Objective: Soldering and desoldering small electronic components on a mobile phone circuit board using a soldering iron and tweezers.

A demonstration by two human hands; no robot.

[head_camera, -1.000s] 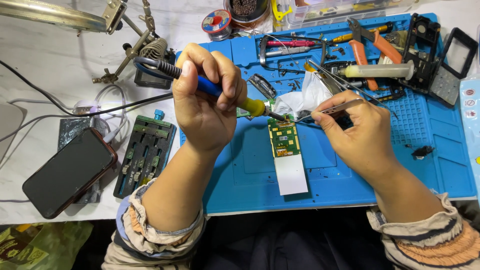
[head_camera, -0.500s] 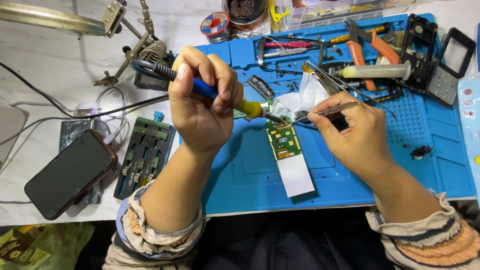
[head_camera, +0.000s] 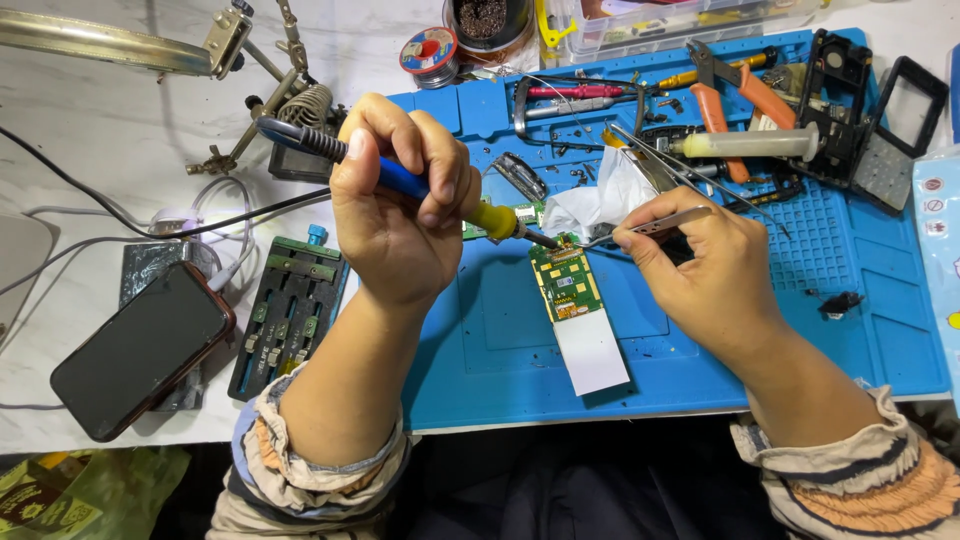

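Here we grip the soldering iron (head_camera: 420, 190) in our left hand (head_camera: 395, 215), tweezers (head_camera: 650, 225) pinched in our right hand (head_camera: 715, 275) (both tips meeting at the top edge of the green circuit board (head_camera: 567, 285)), which lies between our hands.

A white bench (head_camera: 90, 130) carries a blue silicone work mat (head_camera: 700, 350) over its right half. Directly on the bare bench to the left lie a black smartphone (head_camera: 140, 350), propped partly on a grey block (head_camera: 150, 270), a green board-holding jig (head_camera: 285, 315) just beside it, white and black cables (head_camera: 120, 205), a soldering iron stand (head_camera: 290, 110), a solder spool (head_camera: 428, 50) and a dark tin (head_camera: 488, 22). On the mat lie a green circuit board (head_camera: 566, 282) with a white panel (head_camera: 590, 350) attached, orange-handled pliers (head_camera: 735, 95), a syringe (head_camera: 745, 145), crumpled white tissue (head_camera: 600, 195), loose screws (head_camera: 570, 165) and black phone frames (head_camera: 880, 120).
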